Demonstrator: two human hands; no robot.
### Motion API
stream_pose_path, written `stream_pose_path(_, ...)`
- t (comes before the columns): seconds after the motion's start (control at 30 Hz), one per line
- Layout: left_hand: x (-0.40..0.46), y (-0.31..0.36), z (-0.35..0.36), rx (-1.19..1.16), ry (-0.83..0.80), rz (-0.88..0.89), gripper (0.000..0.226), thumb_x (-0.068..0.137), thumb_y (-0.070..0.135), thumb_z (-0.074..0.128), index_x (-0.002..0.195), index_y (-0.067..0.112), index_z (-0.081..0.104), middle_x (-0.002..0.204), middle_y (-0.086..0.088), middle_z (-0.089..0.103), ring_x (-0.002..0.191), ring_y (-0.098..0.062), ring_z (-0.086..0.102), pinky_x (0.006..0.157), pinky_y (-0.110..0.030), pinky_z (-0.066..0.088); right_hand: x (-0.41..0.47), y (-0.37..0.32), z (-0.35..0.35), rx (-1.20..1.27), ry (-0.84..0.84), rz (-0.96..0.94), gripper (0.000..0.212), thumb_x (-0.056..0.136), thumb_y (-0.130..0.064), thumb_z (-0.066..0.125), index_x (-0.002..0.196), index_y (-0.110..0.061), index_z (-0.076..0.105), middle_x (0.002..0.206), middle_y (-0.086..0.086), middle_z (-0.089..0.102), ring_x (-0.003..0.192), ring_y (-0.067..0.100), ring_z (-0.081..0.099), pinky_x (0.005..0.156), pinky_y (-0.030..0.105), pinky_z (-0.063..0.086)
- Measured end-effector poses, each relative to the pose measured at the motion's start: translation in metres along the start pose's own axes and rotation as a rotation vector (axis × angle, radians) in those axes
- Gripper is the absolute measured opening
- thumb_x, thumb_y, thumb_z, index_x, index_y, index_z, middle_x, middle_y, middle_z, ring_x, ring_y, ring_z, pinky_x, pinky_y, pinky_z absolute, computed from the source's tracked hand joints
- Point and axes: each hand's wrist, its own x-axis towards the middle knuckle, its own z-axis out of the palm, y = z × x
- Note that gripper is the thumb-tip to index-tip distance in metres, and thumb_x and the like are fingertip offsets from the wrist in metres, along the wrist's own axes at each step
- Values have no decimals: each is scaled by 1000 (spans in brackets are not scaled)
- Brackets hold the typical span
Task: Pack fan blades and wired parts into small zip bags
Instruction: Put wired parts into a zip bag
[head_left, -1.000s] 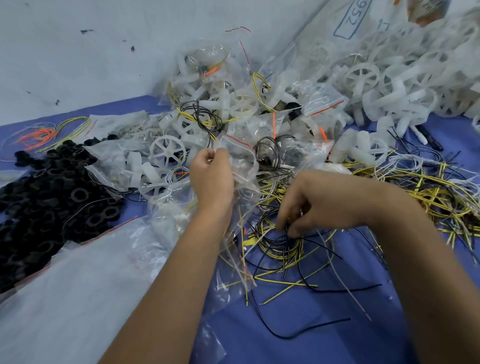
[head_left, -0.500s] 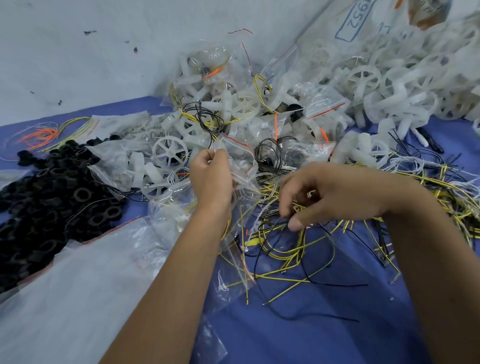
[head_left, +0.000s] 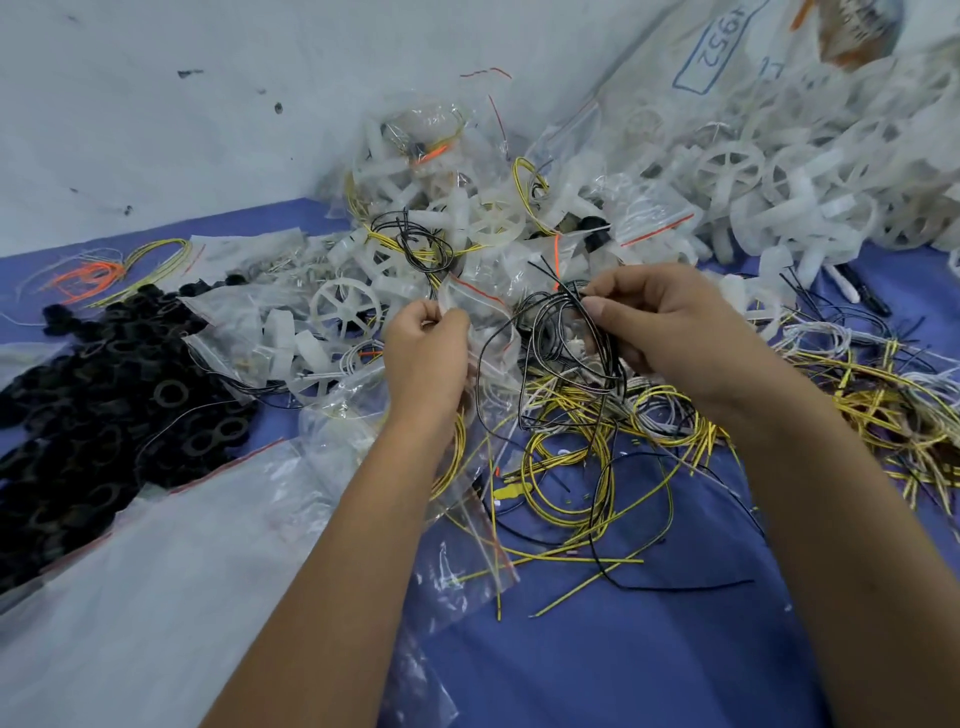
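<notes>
The left hand (head_left: 427, 347) pinches the mouth of a small zip bag (head_left: 480, 312) just beside the right hand (head_left: 660, 325), which pinches a coil of black wire (head_left: 563, 343) hanging right of the opening, so it likely goes leftward.

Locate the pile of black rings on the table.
In the head view, the black rings are heaped at the far left on the blue table, left of the left hand.
</notes>
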Motion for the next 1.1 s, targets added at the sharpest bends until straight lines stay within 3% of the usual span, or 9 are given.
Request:
stream_pose_path(0.13, -3, 3, -4, 207, 13, 286, 27, 80, 22, 64, 101, 37, 54, 96, 7, 58, 68, 2, 55, 62, -19, 46, 5, 11, 3, -44, 37, -28, 27, 101, -7, 59, 79, -17, 70, 62, -1, 69, 54, 5, 60, 57, 17, 48)
stream_pose_path(0.23, -5, 10, -4, 349, -114, 596, 6, 92, 30, 63, 96, 32, 67, 96, 3, 61, 76, -7, 55, 66, -29, 47, 4, 19, 8, -155, 31, -68, 24, 99, -10, 63, 78, -19, 70, 63, 0, 70, 58, 10, 60, 64, 31, 47)
stream_pose_path(0.33, -10, 14, 0, 267, -426, 522, 21, 97, 39, 65, 82, 25, 70, 71, -3, 64, 58, -10, 57, 51, -28, 43, 2, 22, 11, -135, 46, -95, 21, 99, -9, 62, 81, -15, 72, 63, 1, 67, 60, 16, 58, 64, 36, 44)
stream_pose_path(0.43, -12, 13, 6, 309, -482, 481, 16, 90, 22, 77, 76, 25, 71, 65, 7, 66, 57, -2, 58, 56, -21, 45, 1, 24, 9, -77, 34, -108, 23, 103, -12, 56, 89, -7, 74, 65, 8, 66, 63, 21, 56, 65, 38, 43)
stream_pose_path(0.63, -12, 10, 6, 261, -379, 395, 30, 99, 35, 65, 79, 13, 73, 69, -7, 69, 55, -7, 56, 54, -26, 45, -3, 25, 6, -47, -13, -110, 9, 95, -8, 69, 100, -12, 75, 74, 6, 76, 69, 7, 65, 65, 18, 50)
stream_pose_path(0.73, -11, 11, 3, 85, -316, 218, 50, 107, 42, 47, 77, 10, 70, 63, -9, 68, 40, -14, 50, 40, -22, 36, -2, 27, 5, 18, 173, -107, 10, 95, -10, 69, 92, -18, 74, 71, 5, 76, 55, 4, 60, 49, 17, 42)
stream_pose_path(0.87, -3, 6, 1, 364, -97, 288, 13, 92, 29, 71, 81, 21, 68, 73, 5, 68, 60, -14, 63, 58, -31, 49, -1, 22, 2, 237, 424, -191, 11, 97, -10, 65, 102, -6, 74, 64, -1, 71, 46, 6, 47, 42, 20, 34)
stream_pose_path(1.0, -3, 6, -1, 440, 34, 160, 43, 74, 23, 86, 103, 23, 54, 90, 12, 55, 78, -3, 55, 62, -23, 41, -2, 19, 0, 316, 684, -209, 13, 98, -14, 64, 101, -8, 76, 65, 3, 69, 48, 11, 47, 43, 23, 35)
stream_pose_path(1.1, -4, 13, -1, 341, 23, 122, 30, 77, 17, 80, 93, 24, 55, 87, 6, 61, 73, -11, 61, 61, -26, 45, -4, 17, 0, 312, 807, -223, 16, 99, -17, 64, 102, -7, 77, 70, 6, 71, 54, 15, 53, 45, 25, 38)
